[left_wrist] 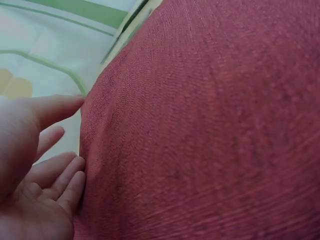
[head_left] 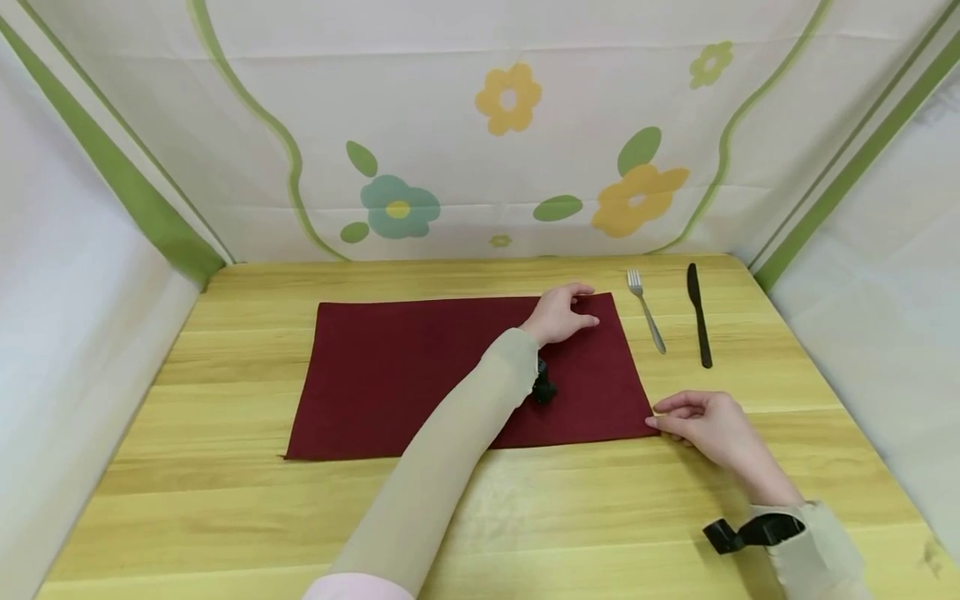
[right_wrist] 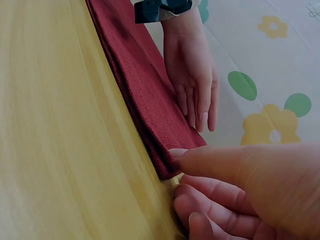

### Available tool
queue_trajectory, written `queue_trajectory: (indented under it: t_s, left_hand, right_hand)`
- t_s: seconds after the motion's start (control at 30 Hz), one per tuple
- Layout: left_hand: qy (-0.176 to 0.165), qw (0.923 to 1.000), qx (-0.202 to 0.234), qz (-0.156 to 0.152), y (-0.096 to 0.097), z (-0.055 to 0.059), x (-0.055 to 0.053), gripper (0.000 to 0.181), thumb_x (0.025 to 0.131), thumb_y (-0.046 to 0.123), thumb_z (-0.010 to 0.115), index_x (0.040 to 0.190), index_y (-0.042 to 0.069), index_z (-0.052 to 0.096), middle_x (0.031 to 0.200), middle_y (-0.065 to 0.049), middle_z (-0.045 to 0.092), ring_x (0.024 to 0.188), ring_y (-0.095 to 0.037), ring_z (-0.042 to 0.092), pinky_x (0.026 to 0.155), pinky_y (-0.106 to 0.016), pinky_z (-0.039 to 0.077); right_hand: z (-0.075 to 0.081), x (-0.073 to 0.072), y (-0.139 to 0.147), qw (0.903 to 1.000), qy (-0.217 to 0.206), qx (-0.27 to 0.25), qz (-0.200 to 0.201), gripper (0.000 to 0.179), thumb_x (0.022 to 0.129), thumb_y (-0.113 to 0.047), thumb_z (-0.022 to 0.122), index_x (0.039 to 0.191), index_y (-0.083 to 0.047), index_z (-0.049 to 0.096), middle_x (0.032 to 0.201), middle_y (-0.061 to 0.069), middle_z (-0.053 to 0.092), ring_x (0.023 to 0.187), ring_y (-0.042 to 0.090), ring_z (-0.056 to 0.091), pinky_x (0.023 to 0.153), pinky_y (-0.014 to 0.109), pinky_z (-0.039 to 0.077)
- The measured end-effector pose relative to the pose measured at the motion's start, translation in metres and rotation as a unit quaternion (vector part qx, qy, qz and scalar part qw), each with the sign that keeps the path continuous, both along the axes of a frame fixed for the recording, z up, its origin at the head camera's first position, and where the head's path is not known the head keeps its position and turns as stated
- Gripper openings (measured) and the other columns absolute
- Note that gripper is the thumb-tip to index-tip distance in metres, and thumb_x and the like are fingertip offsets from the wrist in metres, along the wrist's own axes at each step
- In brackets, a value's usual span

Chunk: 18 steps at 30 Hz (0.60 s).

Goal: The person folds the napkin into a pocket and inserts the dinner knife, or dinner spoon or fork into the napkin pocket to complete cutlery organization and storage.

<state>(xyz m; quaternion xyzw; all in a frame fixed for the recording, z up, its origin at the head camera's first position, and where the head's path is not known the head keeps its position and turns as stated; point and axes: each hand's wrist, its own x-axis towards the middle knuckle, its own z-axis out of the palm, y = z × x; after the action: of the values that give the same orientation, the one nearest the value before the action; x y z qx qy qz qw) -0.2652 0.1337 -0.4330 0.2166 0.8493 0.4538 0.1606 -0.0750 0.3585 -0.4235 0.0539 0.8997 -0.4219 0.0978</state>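
A dark red cloth (head_left: pixel 420 375), folded in layers along its near edge, lies flat as a wide rectangle on the table. My left hand (head_left: pixel 561 315) reaches across it to the far right corner, thumb apart from the loosely bent fingers and nothing held between them. In the left wrist view its fingertips (left_wrist: pixel 75 165) are right at the cloth's edge. At the near right corner, my right hand (head_left: pixel 712 425) pinches the cloth. The right wrist view shows the thumb (right_wrist: pixel 210 162) on top of that corner, with the other fingers curled below.
To the right of the cloth, a fork (head_left: pixel 647 312) and a dark knife (head_left: pixel 700 317) lie on the wooden table (head_left: pixel 187 517). White fabric walls with a flower print (head_left: pixel 508 98) stand at the back and both sides.
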Motion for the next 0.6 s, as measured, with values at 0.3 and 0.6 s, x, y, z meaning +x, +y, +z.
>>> queue_trajectory:
  t_s: [0.3, 0.6]
  left_hand:
    - [0.068, 0.995, -0.074, -0.004, 0.007, 0.004, -0.001, 0.052, 0.102, 0.026, 0.066, 0.15, 0.015, 0.052, 0.138, -0.002, 0.057, 0.133, -0.021, 0.042, 0.11, -0.031, 0.031]
    - [0.134, 0.9877, -0.077, 0.019, 0.009, 0.025, 0.009, 0.026, 0.097, 0.037, 0.07, 0.122, 0.029, 0.073, 0.116, 0.011, 0.057, 0.111, -0.015, 0.036, 0.083, -0.033, 0.024]
  right_hand:
    - [-0.001, 0.0, 0.0, 1.0, 0.0, -0.001, 0.002, 0.033, 0.088, -0.025, 0.083, 0.106, 0.002, 0.075, 0.081, 0.006, 0.073, 0.067, 0.015, 0.064, 0.055, 0.028, 0.053]
    - [-0.001, -0.001, 0.0, 1.0, 0.006, 0.002, 0.007, 0.03, 0.088, -0.022, 0.083, 0.104, 0.002, 0.075, 0.08, 0.006, 0.073, 0.066, 0.014, 0.064, 0.055, 0.027, 0.051]
